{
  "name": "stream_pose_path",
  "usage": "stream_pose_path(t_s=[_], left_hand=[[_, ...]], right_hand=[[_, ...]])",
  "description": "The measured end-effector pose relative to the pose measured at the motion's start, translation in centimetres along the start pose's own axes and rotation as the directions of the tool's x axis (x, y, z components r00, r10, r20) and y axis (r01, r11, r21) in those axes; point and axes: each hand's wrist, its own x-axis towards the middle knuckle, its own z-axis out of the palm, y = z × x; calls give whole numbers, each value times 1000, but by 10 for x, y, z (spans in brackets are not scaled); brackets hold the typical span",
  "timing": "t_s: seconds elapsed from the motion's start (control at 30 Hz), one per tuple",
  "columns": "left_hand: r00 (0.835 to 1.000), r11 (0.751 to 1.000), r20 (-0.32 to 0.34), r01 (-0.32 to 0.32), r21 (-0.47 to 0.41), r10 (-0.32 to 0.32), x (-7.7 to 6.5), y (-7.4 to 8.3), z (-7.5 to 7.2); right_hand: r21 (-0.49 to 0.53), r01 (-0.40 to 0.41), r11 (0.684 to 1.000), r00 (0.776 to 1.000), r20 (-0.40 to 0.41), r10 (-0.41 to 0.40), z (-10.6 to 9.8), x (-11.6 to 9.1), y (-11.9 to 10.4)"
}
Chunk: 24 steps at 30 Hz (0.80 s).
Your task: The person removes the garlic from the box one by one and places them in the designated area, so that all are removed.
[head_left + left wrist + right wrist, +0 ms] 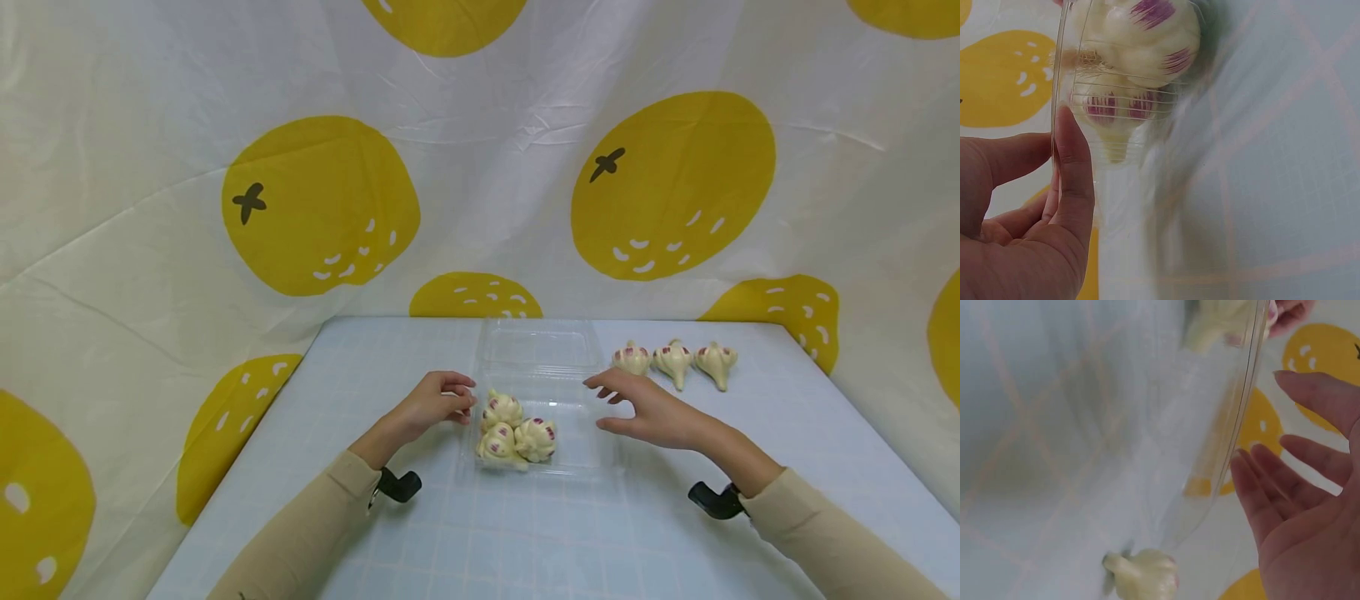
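Honestly, right grip [660,414] hangs loose, part-hiding one garlic bulb [631,357]; left grip [437,398] pinches the clear box [576,437]. Checked desk [450,533], fruit-print sheet [495,158] behind.

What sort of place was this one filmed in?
Probably a staged recording booth rather than a working kitchen: a yellow-print sheet hangs round the back and sides of the table, and black wrist devices, likely cameras, are worn.
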Motion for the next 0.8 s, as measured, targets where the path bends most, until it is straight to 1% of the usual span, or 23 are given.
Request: stream_pose_path(t_s=[0.27, 0.5, 0.57, 0.73, 0.8], left_hand=[[1000, 1000, -3, 11, 3, -11, -1, 2, 0], [1000, 1000, 0, 13, 6, -13, -1, 0, 0], [1000, 1000, 2, 9, 4, -9, 0, 0, 0], [1000, 1000, 6, 3, -7, -3, -1, 1, 0], [1000, 1000, 5, 2, -9, -2, -1, 2, 0]], right_hand=[[48, 70, 996, 996, 55, -73, 20, 13, -7], [95, 151, 984, 984, 80, -159, 36, 23, -13], [98, 162, 982, 981, 90, -171, 40, 25, -15], [115, 155, 981, 976, 136, -171, 48, 31, -19], [122, 168, 978, 971, 150, -186, 50, 34, -21]])
